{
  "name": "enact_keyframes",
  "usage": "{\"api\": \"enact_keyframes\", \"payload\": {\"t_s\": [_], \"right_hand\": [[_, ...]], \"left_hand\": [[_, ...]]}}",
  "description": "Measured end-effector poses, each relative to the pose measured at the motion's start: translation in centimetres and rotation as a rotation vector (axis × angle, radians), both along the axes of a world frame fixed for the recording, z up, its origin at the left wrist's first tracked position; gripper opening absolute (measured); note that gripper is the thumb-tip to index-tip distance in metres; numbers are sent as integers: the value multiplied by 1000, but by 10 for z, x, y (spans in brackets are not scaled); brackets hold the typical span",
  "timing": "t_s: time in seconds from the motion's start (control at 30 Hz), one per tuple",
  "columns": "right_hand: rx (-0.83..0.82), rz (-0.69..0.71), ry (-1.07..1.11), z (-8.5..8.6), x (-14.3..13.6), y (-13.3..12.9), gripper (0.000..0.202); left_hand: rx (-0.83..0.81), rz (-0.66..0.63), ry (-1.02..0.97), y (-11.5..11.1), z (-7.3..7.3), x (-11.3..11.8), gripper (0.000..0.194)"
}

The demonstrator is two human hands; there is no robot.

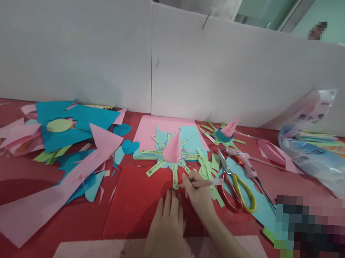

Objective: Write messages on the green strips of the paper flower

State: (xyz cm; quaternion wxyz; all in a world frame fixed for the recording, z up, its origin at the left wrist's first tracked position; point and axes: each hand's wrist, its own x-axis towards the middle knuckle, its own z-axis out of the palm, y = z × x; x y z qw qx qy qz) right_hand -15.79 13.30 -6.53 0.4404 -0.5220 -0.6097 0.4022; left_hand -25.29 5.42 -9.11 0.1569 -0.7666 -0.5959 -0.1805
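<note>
Fingers of the right hand (198, 192) are pinching a pen (208, 182) at a lettered green strip (174, 176), lower center; the left hand (168, 220), fingers slightly apart, is reaching its end; a pink cone (173, 149) is standing mid-frame.

Left hand (166, 222): bare, long slim fingers (173, 207)
Right hand (196, 191): bare, slender, narrow wrist (210, 219)
Right forearm (229, 243): bare, smooth, widening from wrist

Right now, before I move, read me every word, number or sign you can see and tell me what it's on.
Green strips around the near pink cone: stars and letter-like marks, too small to read.
Far pink cone: writing, too small.
Plastic bag: print, blurred.
</note>
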Motion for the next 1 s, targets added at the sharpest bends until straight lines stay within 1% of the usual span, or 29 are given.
{"api": "enact_keyframes", "payload": {"t_s": [0.13,0.37,0.6,1.0], "right_hand": [[10,-11,-62,-3,0,0,33],[-19,39,-97,-3,0,-1,31],[42,-21,-176,-6,-1,0,32],[101,-43,-180,-4,-1,0,30]], "left_hand": [[5,1,9,0,1,0,28],[25,2,26,0,4,0,28],[82,4,14,1,1,1,30],[64,2,21,2,-3,0,30]]}}
